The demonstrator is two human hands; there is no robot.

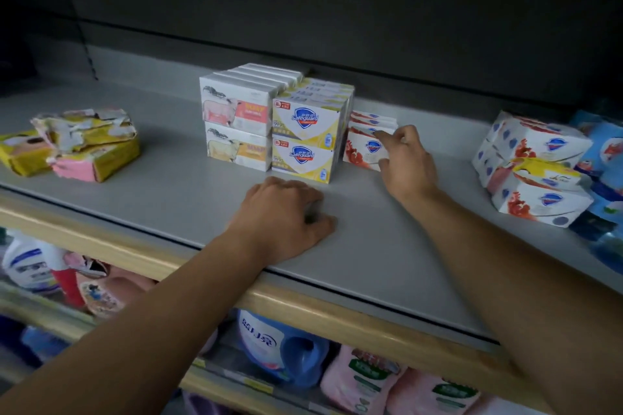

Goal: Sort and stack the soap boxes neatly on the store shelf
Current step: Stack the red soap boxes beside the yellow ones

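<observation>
Nearest the camera, two bare forearms reach in from the bottom edge, their elbows cut off by the frame, crossing the pale wooden lip of the grey shelf [168,199]. The left hand [286,219] lies knuckles-up on the smooth shelf surface with its fingers curled under; whether anything sits beneath them cannot be told, as the fingertips are blurred and tucked away. The right hand [406,158] reaches further in and pinches the front red-and-white soap box [365,148], forefinger on its top edge and thumb at its lower corner; this box stands on the shelf just right of the yellow stack, with more of the same kind lined behind it, mostly hidden. The yellow Safeguard boxes [305,136] are stacked two high in rows running back, glossy cardboard with a blue shield, touching the white cow-print boxes [237,125] stacked the same way on their left. Far left lies a loose heap of crumpled yellow and pink wrappers [87,145], torn and creased, partly cut off by the frame. At the right a jumbled pile of red-and-white multipacks [532,168] leans against blue packages [600,152] too blurred to read. Below the shelf, a blue detergent jug [283,347] and pink refill pouches [364,381] show dimly, half hidden by the lip and arms.
</observation>
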